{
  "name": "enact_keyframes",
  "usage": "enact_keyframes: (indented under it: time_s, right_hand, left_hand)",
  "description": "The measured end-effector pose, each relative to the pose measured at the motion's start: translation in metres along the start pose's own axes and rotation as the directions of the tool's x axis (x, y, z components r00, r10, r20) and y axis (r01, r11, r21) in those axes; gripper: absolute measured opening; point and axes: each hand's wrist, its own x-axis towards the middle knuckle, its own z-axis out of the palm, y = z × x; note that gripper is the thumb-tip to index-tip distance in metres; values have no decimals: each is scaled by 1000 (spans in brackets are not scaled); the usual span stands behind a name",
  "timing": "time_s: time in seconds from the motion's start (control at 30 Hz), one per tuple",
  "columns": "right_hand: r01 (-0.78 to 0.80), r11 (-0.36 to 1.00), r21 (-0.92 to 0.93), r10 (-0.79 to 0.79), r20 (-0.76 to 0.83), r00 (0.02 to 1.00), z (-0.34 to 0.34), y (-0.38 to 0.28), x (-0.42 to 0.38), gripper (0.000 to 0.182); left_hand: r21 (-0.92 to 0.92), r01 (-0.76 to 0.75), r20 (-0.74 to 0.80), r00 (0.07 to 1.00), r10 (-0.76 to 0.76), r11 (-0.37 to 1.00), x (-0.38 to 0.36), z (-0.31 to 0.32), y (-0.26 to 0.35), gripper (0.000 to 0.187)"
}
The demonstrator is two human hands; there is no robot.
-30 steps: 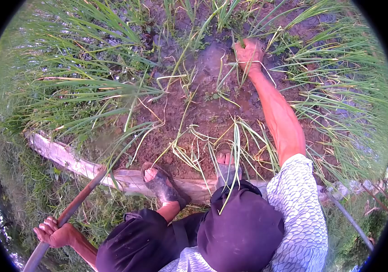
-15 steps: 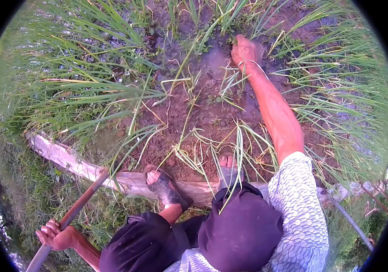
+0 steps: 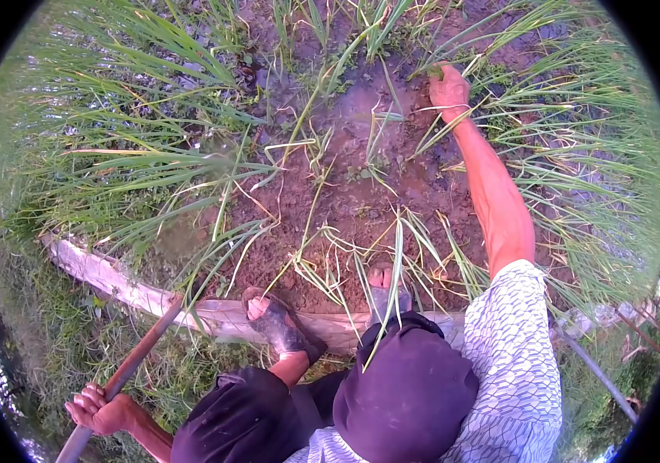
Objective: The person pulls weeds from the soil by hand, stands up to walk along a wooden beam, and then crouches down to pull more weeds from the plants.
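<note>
My right hand reaches far forward over a muddy plot and is closed on a small tuft of green weeds at the base of the tall green plants. My left hand is low at the left, wrapped around a long reddish-brown pole that slants up towards the plot's edge. Both my feet, in muddy sandals, stand at the near edge of the bare brown soil.
Tall onion-like green plants ring the soil on the left, back and right. A pale wooden plank borders the plot in front of my feet. Grass and water lie at the lower left. A thin metal rod slants at the lower right.
My right hand has shifted to the right and slightly forward, from the wet patch in the middle to the plants' base, closing on weeds there. The left hand has sunk a little lower.
</note>
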Motion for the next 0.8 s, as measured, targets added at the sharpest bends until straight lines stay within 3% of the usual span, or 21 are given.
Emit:
enact_keyframes:
  time_s: [0.1, 0.17, 0.27, 0.37, 0.4, 0.5, 0.53, 0.57, 0.67, 0.77, 0.8]
  right_hand:
    - [-59, 978, 201, 48, 57, 997, 30, 15, 27, 24]
    - [-48, 977, 208, 26, 109, 994, 44, 27, 36, 25]
    - [238, 971, 19, -239, 15, 971, 38, 21, 40, 18]
    - [293, 954, -67, -280, 156, 947, 16, 18, 46, 9]
    - [196, 959, 206, -227, 137, 964, 15, 22, 45, 7]
    - [-141, 970, 197, 71, 327, 942, 1, 18, 31, 11]
    - [-395, 906, 150, 308, 405, 861, -22, -21, 21, 17]
    - [-487, 844, 226, 332, 493, 804, -2, 2, 14, 25]
    - [-221, 970, 97, 173, 359, 917, -22, -50, -7, 30]
    - [-203, 976, -84, 215, 165, 963, 4, -45, -9, 30]
    - [-208, 967, -145, 231, 167, 959, 9, -47, -9, 30]
  left_hand:
    - [24, 2, -19, 1000, -1, 1000, 3, -1, 0, 32]
    - [32, 5, -25, 1000, -4, 999, 3, -2, 1, 31]
    - [33, 9, -31, 999, -7, 999, 0, 2, 3, 29]
    - [34, 21, -37, 999, -20, 999, -2, 4, 3, 28]
    - [32, 33, -41, 999, -31, 999, -3, 5, 4, 28]
    - [34, 16, -6, 1000, -16, 999, 3, -1, 4, 28]
    - [29, 7, 7, 1000, -7, 1000, 3, -1, 2, 28]
    - [33, 5, -15, 1000, -5, 999, 2, -1, 0, 28]
    - [34, -2, -15, 1000, 2, 999, 4, -3, -1, 28]
    - [27, 0, -5, 1000, 0, 1000, 6, -5, -1, 29]
    - [33, -2, -8, 1000, 2, 999, 4, -2, 0, 30]
